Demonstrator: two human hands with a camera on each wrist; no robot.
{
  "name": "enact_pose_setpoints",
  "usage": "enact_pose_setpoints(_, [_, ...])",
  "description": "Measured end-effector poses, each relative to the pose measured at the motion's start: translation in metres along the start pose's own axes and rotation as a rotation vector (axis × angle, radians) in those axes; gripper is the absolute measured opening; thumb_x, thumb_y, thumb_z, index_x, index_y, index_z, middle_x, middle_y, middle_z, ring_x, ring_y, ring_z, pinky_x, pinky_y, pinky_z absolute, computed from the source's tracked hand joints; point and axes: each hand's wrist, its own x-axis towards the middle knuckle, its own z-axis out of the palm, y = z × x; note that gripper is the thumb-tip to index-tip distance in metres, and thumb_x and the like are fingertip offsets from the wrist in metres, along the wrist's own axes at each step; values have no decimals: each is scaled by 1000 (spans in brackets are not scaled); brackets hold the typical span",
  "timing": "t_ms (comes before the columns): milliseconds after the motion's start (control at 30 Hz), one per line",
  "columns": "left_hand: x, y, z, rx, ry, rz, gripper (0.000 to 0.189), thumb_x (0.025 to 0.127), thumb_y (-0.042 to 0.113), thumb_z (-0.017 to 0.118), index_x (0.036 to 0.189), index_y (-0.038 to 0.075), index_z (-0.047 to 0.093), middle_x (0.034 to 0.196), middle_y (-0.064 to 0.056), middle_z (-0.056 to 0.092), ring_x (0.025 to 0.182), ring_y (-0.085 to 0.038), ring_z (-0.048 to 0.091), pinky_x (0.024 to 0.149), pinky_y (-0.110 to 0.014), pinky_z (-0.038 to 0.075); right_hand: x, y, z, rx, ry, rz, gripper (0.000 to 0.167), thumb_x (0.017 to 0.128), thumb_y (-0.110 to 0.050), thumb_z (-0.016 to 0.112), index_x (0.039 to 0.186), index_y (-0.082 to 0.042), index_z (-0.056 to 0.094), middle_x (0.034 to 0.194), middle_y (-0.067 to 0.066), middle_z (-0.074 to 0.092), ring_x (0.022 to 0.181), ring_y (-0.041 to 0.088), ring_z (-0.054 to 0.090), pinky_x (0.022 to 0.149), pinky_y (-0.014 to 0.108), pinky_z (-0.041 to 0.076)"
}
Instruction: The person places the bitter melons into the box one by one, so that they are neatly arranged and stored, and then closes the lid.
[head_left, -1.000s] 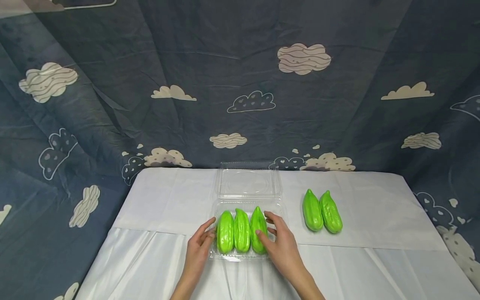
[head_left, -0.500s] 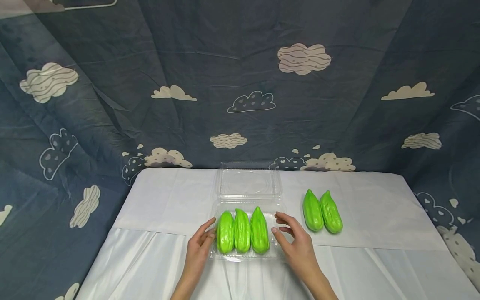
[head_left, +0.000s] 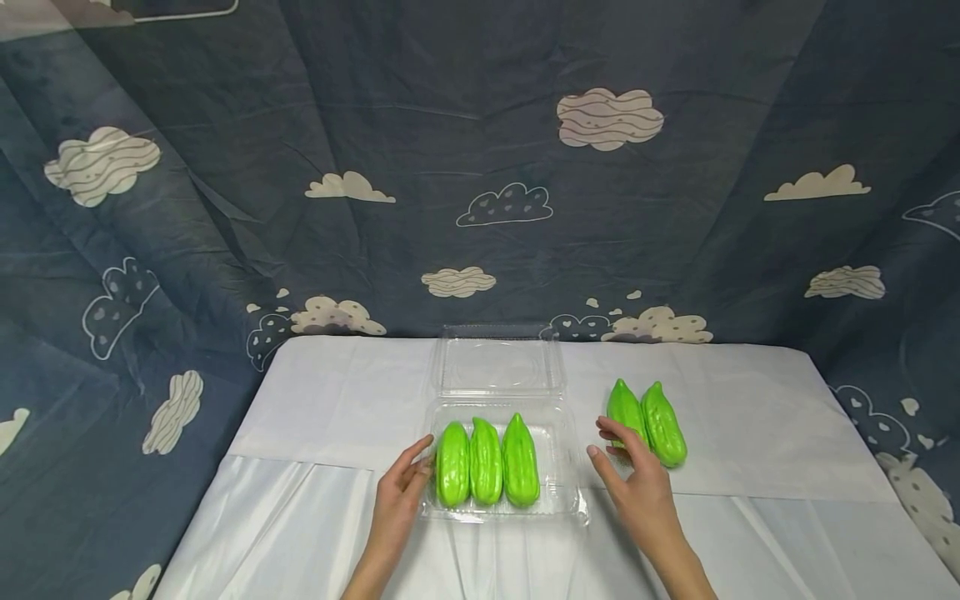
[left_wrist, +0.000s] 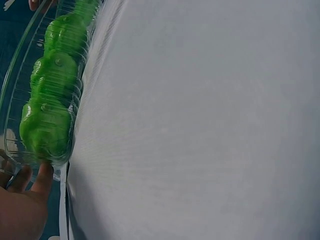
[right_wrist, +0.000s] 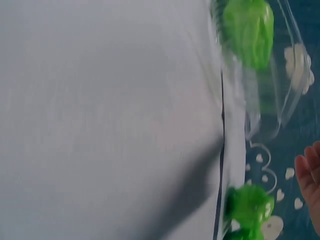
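An open clear plastic clamshell box (head_left: 557,492) holds three bright green, ridged bitter melons (head_left: 486,462), lying side by side. At the box's left end is my left hand (head_left: 397,496), its fingertips against the wall; in the left wrist view, fingers (left_wrist: 43,177) touch that end. My right hand (head_left: 641,492) is to the right of the box, fingers loosely bent and holding nothing. It overlaps the lower part of one of two more bitter melons (head_left: 663,425) on the table. In the right wrist view, this hand (right_wrist: 311,182) shows only at the edge.
The box's hinged lid (head_left: 497,367) is folded back toward the rear of the table. A white cloth (head_left: 337,400) covers the table. Behind and at both sides hangs a dark blue curtain (head_left: 420,125) printed with clouds.
My right hand has let go of the rightmost bitter melon in the box and moved right, toward the two on the table. My left hand has stayed at the box's left end.
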Motion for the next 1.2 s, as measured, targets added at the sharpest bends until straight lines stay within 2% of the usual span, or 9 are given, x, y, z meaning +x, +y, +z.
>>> enact_pose_setpoints(167, [0,0,0,-1,1,-4,42,98,1,53,139,9,54,128,-20,62,121,-28,58,99,-20,43,3,12,-12,-73,17,-13,45,90,-7,72,132,-7,56,121,8,63,108,21,60,87,11,45])
enact_pose_setpoints(233, [0,0,1,-2,0,-3,42,98,1,53,140,9,54,128,-20,61,121,-28,58,99,-20,43,4,16,-17,-100,20,-17,45,90,-6,72,132,-6,56,120,10,62,107,23,61,87,14,47])
enact_pose_setpoints(367, [0,0,1,-2,2,-7,43,98,2,53,140,9,54,129,-20,61,121,-28,58,99,-20,42,5,23,-24,-154,4,-7,49,89,-6,73,134,-7,54,121,13,61,106,30,62,86,33,53])
enact_pose_setpoints(467, [0,0,0,-5,1,-10,43,98,1,53,140,9,54,130,-20,60,122,-29,57,99,-20,42,6,28,-29,-178,-12,13,52,88,-7,74,135,-8,52,123,16,60,104,37,63,86,49,52])
enact_pose_setpoints(533, [0,0,0,-8,1,-10,43,98,1,53,140,9,54,130,-20,60,121,-29,57,99,-20,42,7,32,-32,-179,-18,29,53,88,-8,73,136,-8,51,125,18,58,105,40,62,88,54,50])
enact_pose_setpoints(933, [0,-1,1,-17,2,4,42,98,0,53,139,7,54,126,-21,62,119,-29,59,99,-21,44,18,49,-52,-234,-38,43,53,91,-12,71,139,-6,49,133,22,52,116,47,52,92,64,42])
enact_pose_setpoints(1067, [-1,-1,0,-14,0,1,42,98,1,53,139,8,54,126,-21,62,120,-29,59,99,-21,43,22,54,-57,-262,-59,74,54,93,-15,69,140,-4,46,136,25,48,122,49,47,93,67,40])
enact_pose_setpoints(1200, [0,-1,0,-16,-2,3,42,98,1,53,139,8,54,126,-20,62,120,-29,58,99,-21,43,24,58,-60,-281,-82,108,55,95,-19,66,143,-3,43,139,27,45,119,52,46,91,68,40])
